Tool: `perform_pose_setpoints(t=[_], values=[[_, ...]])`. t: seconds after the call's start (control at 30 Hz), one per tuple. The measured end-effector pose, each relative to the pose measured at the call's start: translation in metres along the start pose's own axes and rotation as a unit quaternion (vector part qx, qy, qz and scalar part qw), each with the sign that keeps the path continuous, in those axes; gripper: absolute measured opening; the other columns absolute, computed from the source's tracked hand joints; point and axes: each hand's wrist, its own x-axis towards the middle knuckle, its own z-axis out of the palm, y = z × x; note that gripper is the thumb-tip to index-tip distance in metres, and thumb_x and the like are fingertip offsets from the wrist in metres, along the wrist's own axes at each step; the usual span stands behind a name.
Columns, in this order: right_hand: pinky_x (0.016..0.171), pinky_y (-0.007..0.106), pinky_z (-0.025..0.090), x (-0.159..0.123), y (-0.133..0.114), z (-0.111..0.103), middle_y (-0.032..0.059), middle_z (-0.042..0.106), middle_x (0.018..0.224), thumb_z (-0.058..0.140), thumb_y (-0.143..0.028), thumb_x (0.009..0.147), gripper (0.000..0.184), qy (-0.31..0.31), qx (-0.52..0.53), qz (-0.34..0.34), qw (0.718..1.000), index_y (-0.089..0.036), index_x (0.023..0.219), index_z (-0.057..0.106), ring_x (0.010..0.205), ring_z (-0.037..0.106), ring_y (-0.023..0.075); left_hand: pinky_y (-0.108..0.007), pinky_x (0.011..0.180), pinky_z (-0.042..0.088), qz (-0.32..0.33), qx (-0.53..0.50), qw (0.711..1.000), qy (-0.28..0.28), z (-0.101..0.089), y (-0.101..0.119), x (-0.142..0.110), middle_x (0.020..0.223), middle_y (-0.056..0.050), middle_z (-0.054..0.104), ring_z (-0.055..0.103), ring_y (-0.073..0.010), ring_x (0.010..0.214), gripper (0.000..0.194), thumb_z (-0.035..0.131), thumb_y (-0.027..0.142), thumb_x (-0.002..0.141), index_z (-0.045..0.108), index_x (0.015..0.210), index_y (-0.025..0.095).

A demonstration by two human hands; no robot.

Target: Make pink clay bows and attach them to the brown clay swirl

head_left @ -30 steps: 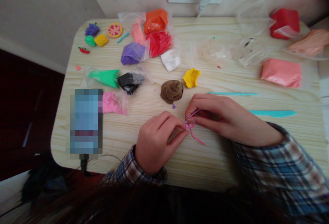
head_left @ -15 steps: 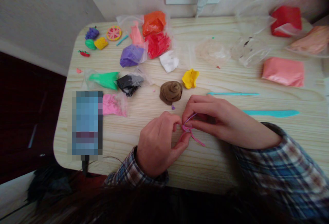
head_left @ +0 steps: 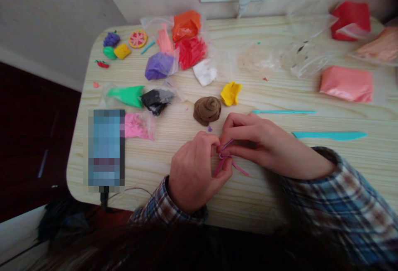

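Note:
Both hands meet over the wooden table, near its front edge. My left hand (head_left: 195, 173) is closed, thumb and fingertips pinching a thin pink clay strand (head_left: 241, 169) whose ends stick out below the thumb. My right hand (head_left: 261, 144) pinches a thin purple clay strand (head_left: 226, 145) that curves into a small loop beside the left fingertips. Fingers hide how the two strands join. Just beyond the hands sit a swirled brown clay lump (head_left: 207, 110), a yellow clay piece (head_left: 231, 93) and a tiny purple clay scrap (head_left: 210, 129).
Two turquoise modelling tools, a thin stick (head_left: 286, 112) and a knife (head_left: 331, 135), lie beyond my right hand. Clay bags, including a green one (head_left: 127, 96) and a salmon one (head_left: 346, 84), surround the work. A blurred-out phone (head_left: 105, 148) lies left; small clay fruits (head_left: 122, 51) stand back left.
My left thumb and fingertips have parted slightly, so more of the pink strand shows beneath them. My right hand keeps its pinch almost unmoved. The view has shifted slightly.

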Motion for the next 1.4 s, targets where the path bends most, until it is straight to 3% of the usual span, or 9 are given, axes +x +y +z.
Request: perform_pose_setpoints(t=[0.4,0.8,1.4], values=[[0.069,0.026,0.041,0.001,0.001,-0.001,0.0018,0.058,0.081,0.058,-0.018,0.086,0.012,-0.003,-0.008,-0.008,1.000,-0.019,0.081,0.068,0.077,0.056,0.0134,-0.021,0.048,0.037,-0.014,-0.008,1.000,-0.001,0.002,0.002,0.001,0.069,0.007,0.042,0.040,-0.0074,0.050,0.027,0.061,0.018,0.073,0.038,0.088,0.022],[0.068,0.027,0.038,0.001,0.001,0.001,0.0017,0.058,0.082,0.057,-0.022,0.088,0.015,-0.009,-0.017,-0.007,1.000,-0.021,0.081,0.070,0.077,0.055,0.0136,-0.021,0.049,0.036,-0.022,-0.036,0.998,0.045,0.009,0.004,0.000,0.078,0.003,0.041,0.048,-0.0116,0.066,0.036,0.060,0.012,0.068,0.037,0.094,0.020],[0.070,0.028,0.036,0.001,0.000,0.002,0.0012,0.058,0.083,0.057,-0.023,0.088,0.014,-0.015,-0.020,0.004,1.000,-0.022,0.081,0.069,0.079,0.055,0.0143,-0.023,0.049,0.035,-0.036,-0.018,0.998,0.038,0.011,0.007,0.000,0.076,0.003,0.040,0.045,-0.0115,0.062,0.034,0.060,0.012,0.068,0.038,0.093,0.020]])
